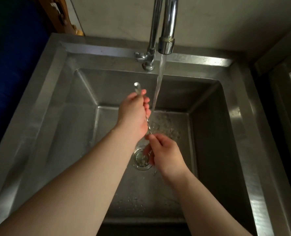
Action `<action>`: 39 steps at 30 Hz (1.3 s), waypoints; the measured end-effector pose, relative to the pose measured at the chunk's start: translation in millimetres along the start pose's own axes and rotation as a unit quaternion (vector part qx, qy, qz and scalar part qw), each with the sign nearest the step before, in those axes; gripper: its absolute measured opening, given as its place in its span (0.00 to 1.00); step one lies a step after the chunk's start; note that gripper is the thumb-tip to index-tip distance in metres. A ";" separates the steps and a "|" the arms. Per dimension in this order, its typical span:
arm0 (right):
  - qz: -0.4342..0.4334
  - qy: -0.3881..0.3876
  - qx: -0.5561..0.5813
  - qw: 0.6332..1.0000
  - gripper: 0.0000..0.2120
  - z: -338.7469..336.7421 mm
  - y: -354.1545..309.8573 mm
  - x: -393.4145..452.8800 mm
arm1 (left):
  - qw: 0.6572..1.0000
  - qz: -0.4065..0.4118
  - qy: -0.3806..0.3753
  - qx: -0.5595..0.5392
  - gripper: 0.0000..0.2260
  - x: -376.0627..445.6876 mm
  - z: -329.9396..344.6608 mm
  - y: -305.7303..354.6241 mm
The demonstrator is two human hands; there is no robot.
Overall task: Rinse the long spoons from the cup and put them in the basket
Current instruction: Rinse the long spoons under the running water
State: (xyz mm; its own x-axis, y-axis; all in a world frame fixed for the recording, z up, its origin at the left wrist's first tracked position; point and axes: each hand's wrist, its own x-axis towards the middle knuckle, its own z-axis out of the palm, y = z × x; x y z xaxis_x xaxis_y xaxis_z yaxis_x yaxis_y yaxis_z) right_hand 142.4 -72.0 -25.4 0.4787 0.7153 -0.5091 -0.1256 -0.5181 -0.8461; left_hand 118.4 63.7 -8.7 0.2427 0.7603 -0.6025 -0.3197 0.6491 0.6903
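A long thin metal spoon (148, 123) with a twisted stem runs between both hands over the steel sink (56, 92). My left hand (134, 114) is closed around its upper part, and the small bowl sticks out above my fingers. My right hand (163, 154) pinches the stem lower down, and the spoon's forked end shows just below my wrist. The spoon sits just left of the water stream (159, 86), which falls from the tap (167, 43). Cup and basket are out of view.
Water splashes on the sink floor behind my hands, and the round drain (141, 159) lies beneath them. The tap's pipe and valve (148, 57) rise from the back rim. A dark blue object fills the left edge; another steel surface borders the right.
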 end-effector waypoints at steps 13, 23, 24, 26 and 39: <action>-0.064 -0.003 -0.054 0.996 0.05 -50.0 -61.3 24.9 | 0.966 -0.121 0.185 -0.131 0.11 32.0 -81.8 -26.5; -0.142 0.023 0.079 0.986 0.11 -5.4 -89.9 41.5 | 0.965 -0.226 0.104 -0.081 0.13 -2.5 -79.9 -78.2; -0.148 0.028 0.074 0.986 0.12 -4.0 -91.4 42.4 | 0.970 -0.222 0.082 -0.061 0.15 -8.6 -81.7 -81.9; -0.164 0.047 0.044 0.984 0.17 -2.6 -91.9 42.8 | 0.983 -0.182 0.023 -0.019 0.18 -20.3 -83.5 -87.0; -0.190 0.046 0.113 0.974 0.08 2.1 -97.9 41.1 | 0.954 0.027 -0.142 0.263 0.22 -40.1 -84.6 -96.4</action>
State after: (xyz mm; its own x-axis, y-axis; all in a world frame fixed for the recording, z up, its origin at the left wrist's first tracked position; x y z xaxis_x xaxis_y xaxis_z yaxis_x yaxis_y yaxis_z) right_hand 172.5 9.1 36.1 0.6029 0.7847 -0.1439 -0.1060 -0.1000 -0.9893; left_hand 62.0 -31.4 -84.9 0.5012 0.7205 -0.4793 0.1463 0.4754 0.8675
